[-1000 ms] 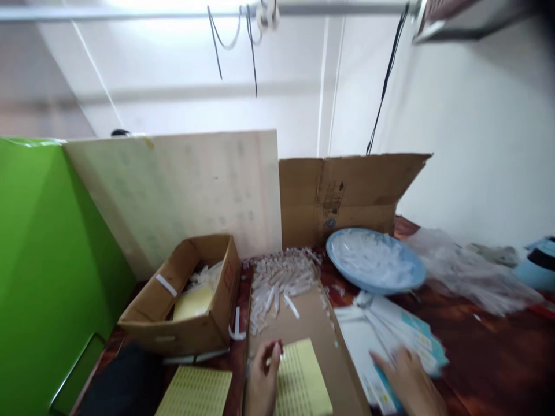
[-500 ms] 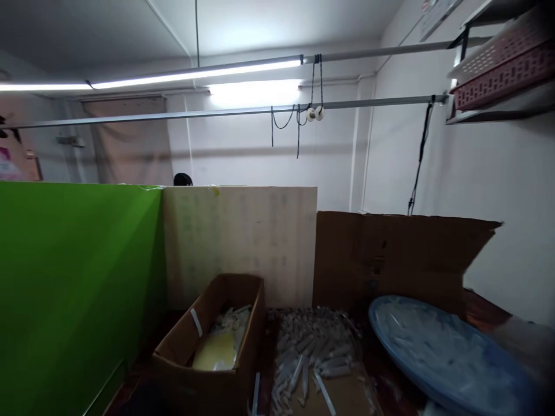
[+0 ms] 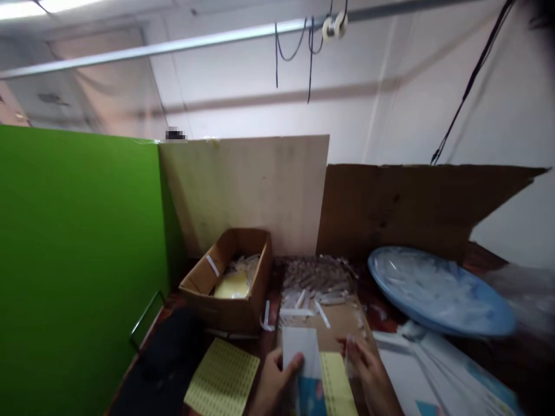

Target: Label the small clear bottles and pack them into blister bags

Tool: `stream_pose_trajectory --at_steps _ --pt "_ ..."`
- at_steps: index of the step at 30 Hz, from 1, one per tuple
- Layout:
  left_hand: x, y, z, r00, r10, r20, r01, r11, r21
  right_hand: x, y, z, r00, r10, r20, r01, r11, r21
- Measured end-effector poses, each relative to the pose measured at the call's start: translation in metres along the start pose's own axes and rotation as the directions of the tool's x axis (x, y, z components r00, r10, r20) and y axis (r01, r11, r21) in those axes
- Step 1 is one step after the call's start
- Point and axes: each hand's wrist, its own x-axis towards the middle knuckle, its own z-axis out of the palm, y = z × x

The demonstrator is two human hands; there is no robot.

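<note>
My left hand [image 3: 273, 384] grips a white card with a blue lower part [image 3: 303, 361], thumb pressed on its front, low in the middle of the view. My right hand [image 3: 368, 372] sits just right of it over a yellow sticker sheet [image 3: 336, 384]; its fingers are curled and blurred, and I cannot make out anything in them. Both hands are above a flat piece of brown cardboard [image 3: 342, 320]. A heap of small clear plastic tubes [image 3: 314, 280] lies just beyond the hands.
An open cardboard box [image 3: 229, 277] stands at the left. A second yellow sticker sheet [image 3: 221, 381] lies front left. A blue basin [image 3: 437, 292] of clear pieces and a stack of printed cards [image 3: 437, 375] are at the right. A green panel [image 3: 78, 260] walls the left side.
The camera swung up to the ceiling and came back down. My left hand now holds a white card that it did not hold before, and my right hand has moved in from the card stack.
</note>
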Motion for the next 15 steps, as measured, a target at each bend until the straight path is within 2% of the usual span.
stream_pose_trajectory --at_steps 2,4,7,11,13,15 --pt "-0.009 0.004 -0.002 0.997 0.000 0.075 -0.002 1.000 0.023 0.004 -0.015 0.001 0.996 0.004 -0.088 0.003 0.997 0.081" --pt "-0.017 0.009 -0.001 0.991 -0.023 0.135 0.015 0.998 0.056 0.007 -0.028 0.004 0.988 0.074 -0.132 -0.036 0.962 0.269" --pt "-0.022 0.014 0.004 0.956 -0.105 0.275 0.091 0.994 0.064 0.006 -0.036 0.010 0.982 0.140 -0.127 -0.067 0.886 0.458" --pt "-0.017 0.011 0.007 0.881 -0.202 0.429 0.187 0.979 0.077 0.000 -0.030 0.016 0.973 0.170 -0.156 -0.065 0.850 0.523" --pt "-0.014 0.009 0.006 0.872 -0.217 0.438 0.199 0.976 0.088 -0.004 -0.027 0.016 0.971 0.178 -0.157 -0.068 0.843 0.534" --pt "-0.011 0.007 0.006 0.889 -0.215 0.405 0.195 0.977 0.089 -0.006 -0.025 0.014 0.981 0.169 -0.099 -0.093 0.846 0.525"
